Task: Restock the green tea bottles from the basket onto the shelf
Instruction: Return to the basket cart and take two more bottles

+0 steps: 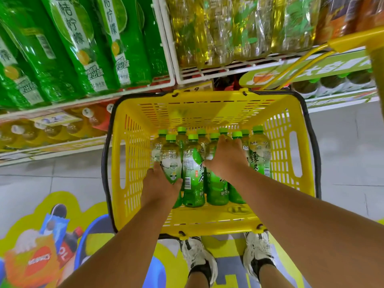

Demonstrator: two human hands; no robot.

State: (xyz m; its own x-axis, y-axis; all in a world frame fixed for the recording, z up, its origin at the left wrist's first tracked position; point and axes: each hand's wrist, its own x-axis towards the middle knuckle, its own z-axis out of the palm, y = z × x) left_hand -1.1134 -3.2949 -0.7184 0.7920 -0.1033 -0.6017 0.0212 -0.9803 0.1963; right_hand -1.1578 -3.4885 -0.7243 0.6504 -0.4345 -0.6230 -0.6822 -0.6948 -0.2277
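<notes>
We note a yellow basket (209,113) standing on the floor (349,146) directly in front of the shelf (172,59), which carries green and yellow drink bottles behind white wire rails. Inside the basket, a cluster of green tea bottles (259,154) stands upright in two rows, green caps up, occupying the middle of the basket floor. We record the left hand (161,183) inside the basket at the left end of the near row, its fingers and thumb curled round the lower body of one bottle (171,163). The right hand (225,156) is inside the basket over the middle of the cluster, fingers wrapped over the upper part of a bottle there; we cannot tell exactly which bottle it grips, as the hand covers it. Just behind the basket's near rim we see two white shoes (197,256) on a colourful floor sticker (41,246). The basket's yellow handle (295,63) rises from its far rim toward the shelf.
</notes>
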